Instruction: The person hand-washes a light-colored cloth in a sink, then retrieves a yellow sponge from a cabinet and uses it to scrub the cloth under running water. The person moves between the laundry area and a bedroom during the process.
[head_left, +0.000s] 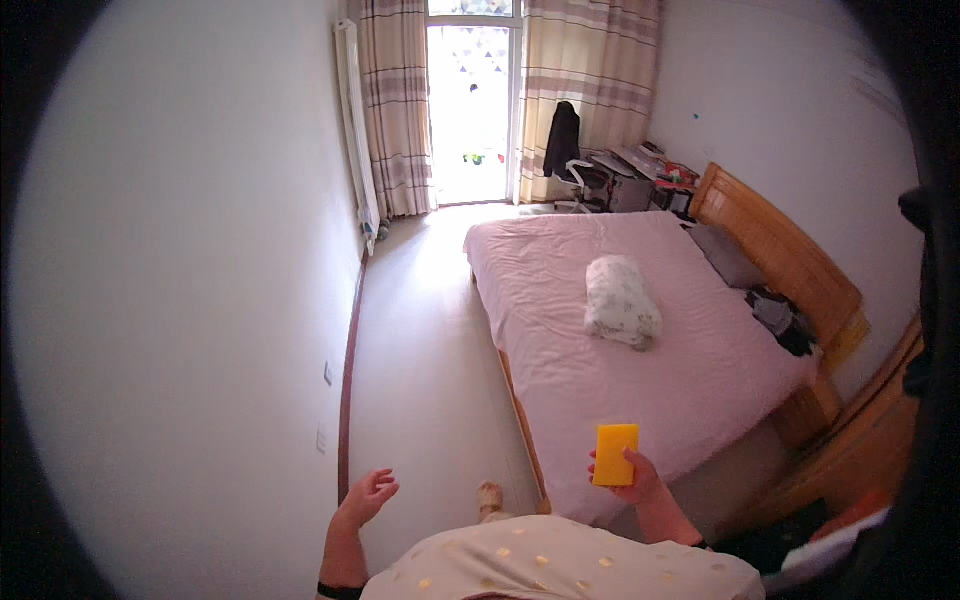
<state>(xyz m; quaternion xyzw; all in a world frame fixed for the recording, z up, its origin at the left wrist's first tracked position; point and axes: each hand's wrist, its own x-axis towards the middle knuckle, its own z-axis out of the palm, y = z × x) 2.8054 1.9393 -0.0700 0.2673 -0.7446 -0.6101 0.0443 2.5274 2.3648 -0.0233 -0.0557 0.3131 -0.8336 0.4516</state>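
Note:
My right hand (639, 480) grips a flat yellow rectangular block (616, 454), held upright over the near end of the bed with the thumb across its face. I cannot tell what the block is made of. Beside the white wall, my left hand (367, 495) hangs over the floor with its fingers loosely bent and nothing visible in it. Ahead and to the right stretches a bed with a pink sheet (540, 315). A folded white floral quilt (621, 300) lies on the middle of it.
A wooden headboard (780, 247), grey pillow (724, 255) and dark clothing (781, 319) are at the right. Beyond the bed are an office chair with a black garment (564, 142) and a cluttered desk (637, 165). Pale floor (420, 337) runs between wall and bed towards a bright glass door (469, 112).

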